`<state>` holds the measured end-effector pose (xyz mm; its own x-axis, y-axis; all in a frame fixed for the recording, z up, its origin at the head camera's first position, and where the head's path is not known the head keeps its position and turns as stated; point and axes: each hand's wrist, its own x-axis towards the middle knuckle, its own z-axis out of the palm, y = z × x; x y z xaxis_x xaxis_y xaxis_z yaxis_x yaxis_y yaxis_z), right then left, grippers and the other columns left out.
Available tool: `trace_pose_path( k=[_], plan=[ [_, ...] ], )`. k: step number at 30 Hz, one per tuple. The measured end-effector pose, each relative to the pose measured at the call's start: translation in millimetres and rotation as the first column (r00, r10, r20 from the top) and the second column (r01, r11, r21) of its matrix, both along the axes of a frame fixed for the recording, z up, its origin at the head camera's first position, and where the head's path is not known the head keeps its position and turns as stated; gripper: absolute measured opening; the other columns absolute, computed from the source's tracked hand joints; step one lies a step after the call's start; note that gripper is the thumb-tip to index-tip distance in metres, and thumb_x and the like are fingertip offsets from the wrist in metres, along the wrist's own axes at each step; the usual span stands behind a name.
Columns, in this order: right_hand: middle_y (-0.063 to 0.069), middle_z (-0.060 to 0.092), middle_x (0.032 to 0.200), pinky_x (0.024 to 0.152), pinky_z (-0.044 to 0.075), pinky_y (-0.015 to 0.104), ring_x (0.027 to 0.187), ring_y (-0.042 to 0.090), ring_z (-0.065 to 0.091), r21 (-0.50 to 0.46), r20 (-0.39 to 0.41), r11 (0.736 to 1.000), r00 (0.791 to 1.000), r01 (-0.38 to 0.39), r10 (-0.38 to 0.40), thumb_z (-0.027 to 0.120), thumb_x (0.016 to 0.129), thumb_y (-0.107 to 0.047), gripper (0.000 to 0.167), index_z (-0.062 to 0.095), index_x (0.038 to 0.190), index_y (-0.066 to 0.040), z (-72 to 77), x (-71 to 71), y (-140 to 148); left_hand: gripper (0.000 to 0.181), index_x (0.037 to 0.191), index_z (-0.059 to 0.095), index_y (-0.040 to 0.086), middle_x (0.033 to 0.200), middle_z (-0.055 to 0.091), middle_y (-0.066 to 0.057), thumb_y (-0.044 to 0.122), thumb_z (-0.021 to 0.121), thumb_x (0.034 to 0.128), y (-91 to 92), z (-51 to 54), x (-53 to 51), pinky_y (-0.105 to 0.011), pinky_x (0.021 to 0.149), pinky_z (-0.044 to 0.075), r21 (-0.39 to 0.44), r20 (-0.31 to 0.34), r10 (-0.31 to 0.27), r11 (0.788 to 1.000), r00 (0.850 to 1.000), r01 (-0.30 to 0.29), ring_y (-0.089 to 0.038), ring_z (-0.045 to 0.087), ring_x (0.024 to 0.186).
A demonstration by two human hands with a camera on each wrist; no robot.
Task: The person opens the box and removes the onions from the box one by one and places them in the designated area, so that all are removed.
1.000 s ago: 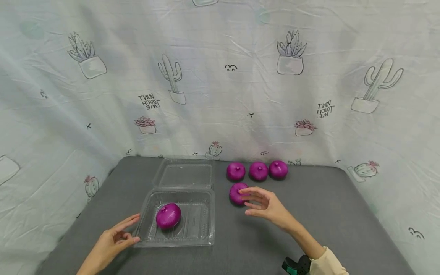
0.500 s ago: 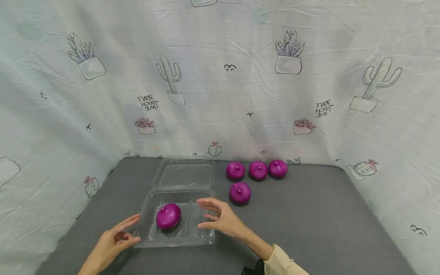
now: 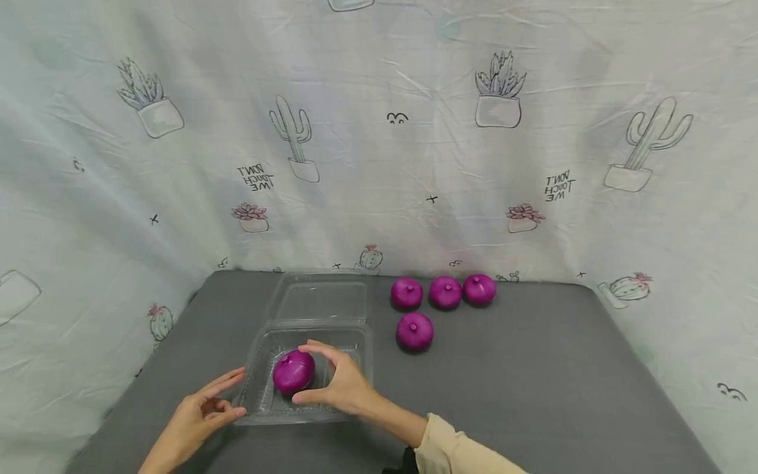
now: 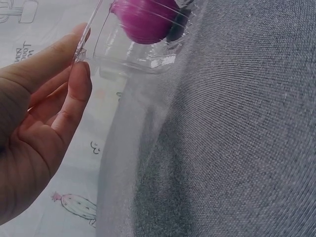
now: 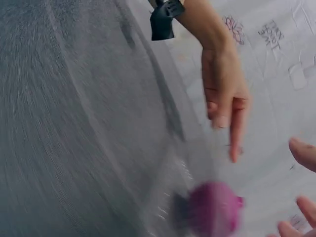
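A red onion (image 3: 293, 373) lies in the base of a clear plastic clamshell container (image 3: 274, 419), left of centre in the head view. My left hand (image 3: 192, 421) pinches the container's left rim; the left wrist view shows thumb and finger (image 4: 79, 81) on either side of that edge. Over the base, my right hand (image 3: 346, 387) reaches in from the right, thumb and fingers spread beside the onion. A gap separates those fingers from the blurred onion (image 5: 212, 210) in the right wrist view.
The container's lid (image 3: 322, 301) lies folded back behind its base. Right of the lid, several more red onions sit on the grey tabletop (image 3: 521, 375): a back row (image 3: 445, 293) and one onion (image 3: 414, 331) in front. A printed curtain (image 3: 379, 145) hangs behind.
My right hand has moved left from the front onion outside the container to the onion inside it. My left hand stays at the rim.
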<state>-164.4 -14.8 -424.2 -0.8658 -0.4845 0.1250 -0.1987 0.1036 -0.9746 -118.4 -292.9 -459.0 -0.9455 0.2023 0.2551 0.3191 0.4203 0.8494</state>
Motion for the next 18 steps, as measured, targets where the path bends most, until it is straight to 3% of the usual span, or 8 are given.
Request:
trace_pose_path(
  k=[3,5,7,9,11,12,14,18],
  plan=[
    [-0.004,0.048,0.142,0.110,0.028,0.037,0.136,0.012,0.035,0.028,0.045,0.985,0.985,-0.170,0.169,0.081,0.076,-0.007,0.061,0.058,0.132,-0.015,21.0,-18.6,10,0.051,0.131,0.059,0.005,0.133,0.055,0.014,-0.004,0.071,0.0817,-0.7,-0.8,0.1,-0.027,0.051,0.044,0.007,-0.007,-0.015,1.000,1.000,0.015,-0.008,0.055,0.061],
    [-0.001,0.047,0.143,0.109,0.029,0.030,0.134,0.007,0.037,0.050,0.069,0.935,0.935,-0.351,0.348,0.077,0.079,-0.001,0.061,0.054,0.135,-0.012,32.5,-37.7,15,0.051,0.131,0.058,0.003,0.132,0.055,0.014,-0.002,0.071,0.0819,-0.8,-0.4,1.4,-0.027,0.051,0.044,-0.005,-0.012,-0.014,1.000,1.000,0.014,-0.008,0.055,0.061],
    [0.005,0.045,0.145,0.108,0.029,0.027,0.133,0.005,0.038,0.072,0.104,0.837,0.839,-0.543,0.535,0.073,0.081,0.006,0.063,0.050,0.138,-0.005,40.2,-60.4,15,0.051,0.131,0.058,0.003,0.133,0.056,0.012,-0.001,0.072,0.0819,-1.4,1.0,1.7,-0.027,0.051,0.044,-0.015,-0.014,-0.012,1.000,1.000,0.012,-0.007,0.055,0.061],
    [0.011,0.043,0.146,0.107,0.031,0.029,0.133,0.007,0.040,0.085,0.152,0.706,0.709,-0.703,0.688,0.070,0.080,0.012,0.064,0.046,0.139,0.001,44.3,-82.4,10,0.052,0.131,0.058,0.000,0.133,0.056,0.011,0.000,0.072,0.0815,-1.8,2.7,1.4,-0.026,0.052,0.045,-0.025,-0.013,-0.004,1.000,1.000,0.004,-0.007,0.056,0.062],
    [0.015,0.042,0.146,0.108,0.031,0.031,0.134,0.013,0.040,0.082,0.211,0.597,0.600,-0.798,0.772,0.067,0.080,0.017,0.063,0.044,0.138,0.006,45.5,-99.9,1,0.052,0.131,0.056,-0.003,0.133,0.056,0.011,-0.001,0.072,0.0816,-1.5,3.2,1.1,-0.026,0.052,0.045,-0.024,-0.007,-0.008,1.000,1.000,0.008,-0.006,0.055,0.062],
    [0.016,0.041,0.147,0.107,0.032,0.034,0.134,0.015,0.040,0.069,0.244,0.560,0.558,-0.826,0.793,0.065,0.081,0.018,0.062,0.044,0.138,0.008,44.9,-106.9,-4,0.052,0.131,0.056,-0.005,0.132,0.056,0.013,-0.001,0.072,0.0817,-1.3,3.5,1.0,-0.026,0.052,0.045,-0.019,-0.001,-0.012,1.000,1.000,0.012,-0.006,0.055,0.062],
    [0.017,0.040,0.147,0.106,0.035,0.038,0.135,0.019,0.040,0.035,0.306,0.513,0.498,-0.858,0.811,0.062,0.082,0.020,0.061,0.042,0.138,0.010,42.3,-118.7,-14,0.052,0.131,0.054,-0.008,0.131,0.054,0.018,0.000,0.072,0.0822,-0.9,3.8,0.8,-0.026,0.052,0.045,-0.013,0.011,-0.022,1.000,1.000,0.022,-0.005,0.055,0.062],
    [0.019,0.037,0.149,0.101,0.039,0.043,0.137,0.025,0.035,-0.005,0.389,0.453,0.415,-0.892,0.822,0.057,0.083,0.024,0.061,0.038,0.140,0.012,34.2,-135.5,-34,0.052,0.130,0.052,-0.011,0.130,0.053,0.021,0.000,0.071,0.0828,-2.5,5.5,1.6,-0.026,0.053,0.046,-0.005,0.026,-0.026,1.000,0.999,0.026,-0.005,0.055,0.063]
  ],
)
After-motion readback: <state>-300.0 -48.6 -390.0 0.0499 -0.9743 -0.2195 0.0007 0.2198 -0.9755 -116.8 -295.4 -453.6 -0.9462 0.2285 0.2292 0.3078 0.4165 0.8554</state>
